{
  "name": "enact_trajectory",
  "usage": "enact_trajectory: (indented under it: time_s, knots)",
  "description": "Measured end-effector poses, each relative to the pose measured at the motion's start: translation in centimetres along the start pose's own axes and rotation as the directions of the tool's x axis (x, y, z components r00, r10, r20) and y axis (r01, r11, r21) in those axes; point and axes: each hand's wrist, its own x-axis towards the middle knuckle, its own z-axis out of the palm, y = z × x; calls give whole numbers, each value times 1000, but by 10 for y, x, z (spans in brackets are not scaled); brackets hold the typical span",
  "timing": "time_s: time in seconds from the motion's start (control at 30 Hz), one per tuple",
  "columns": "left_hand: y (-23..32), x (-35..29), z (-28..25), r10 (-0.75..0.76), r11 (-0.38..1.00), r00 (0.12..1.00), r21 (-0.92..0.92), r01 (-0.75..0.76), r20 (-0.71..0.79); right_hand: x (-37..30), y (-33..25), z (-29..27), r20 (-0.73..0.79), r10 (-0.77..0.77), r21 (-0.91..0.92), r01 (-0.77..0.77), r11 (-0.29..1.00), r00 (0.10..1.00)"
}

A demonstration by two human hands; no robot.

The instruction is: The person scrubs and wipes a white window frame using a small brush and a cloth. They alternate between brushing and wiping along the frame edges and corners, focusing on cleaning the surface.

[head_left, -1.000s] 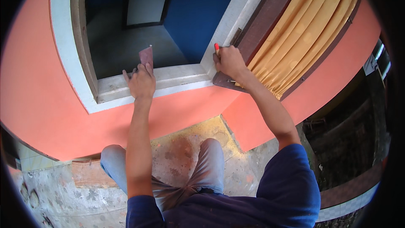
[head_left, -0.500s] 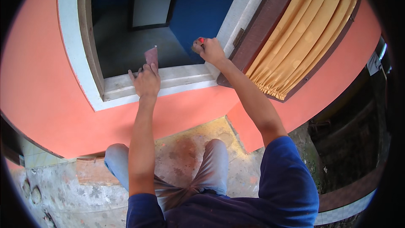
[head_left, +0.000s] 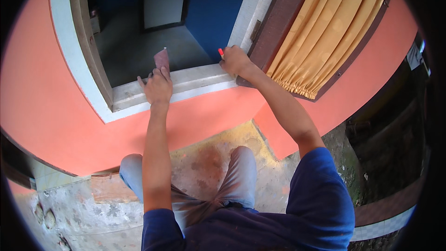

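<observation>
My left hand (head_left: 158, 86) rests at the window sill (head_left: 193, 79), its fingers closed on a folded piece of reddish-brown sandpaper (head_left: 161, 59) that sticks up past them. Little finger and thumb side spread a bit apart from the grip. At the lower right corner of the white window frame (head_left: 247, 13), my right hand (head_left: 236, 61) is wrapped round a small brush with a red handle end (head_left: 220, 52). Its bristles are hidden by the hand and frame now; half a second ago they showed as a tan tuft.
A brown window shutter (head_left: 274, 28) with a gold curtain (head_left: 325, 32) stands swung open at the right. Salmon wall (head_left: 200, 111) surrounds the opening. Beyond the sill lies a dim room with a blue wall (head_left: 216, 9). Below is a stained concrete floor (head_left: 195, 162) under my legs.
My right hand has moved from above the sill's right end down against the frame corner, turning so the bristles vanish. My left hand stays at the sill with the sandpaper. The view shifted slightly.
</observation>
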Motion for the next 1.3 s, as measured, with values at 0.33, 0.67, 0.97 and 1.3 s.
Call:
enact_trajectory:
  time_s: [0.33, 0.67, 0.97, 1.3]
  knots:
    - [0, -1, -2, -3, 1000, 1000, -4, 3, -3, -32, 0, 3, -35, 39, 475, -18, 880, 999]
    - [8, -1, -5, -4, 1000, 999, -6, 5, 47, -68, -14, 31, -127, -94, 270, 125, 955, 987]
    - [-3, 1, -4, 4, 1000, 998, -28, -3, 61, -132, -53, 50, -408, 46, 626, 243, 741, 912]
    - [72, -75, -34, 97, 526, 970, -839, 141, 224, -117, -93, 67, -98, 111, 994, 91, 67, 989]
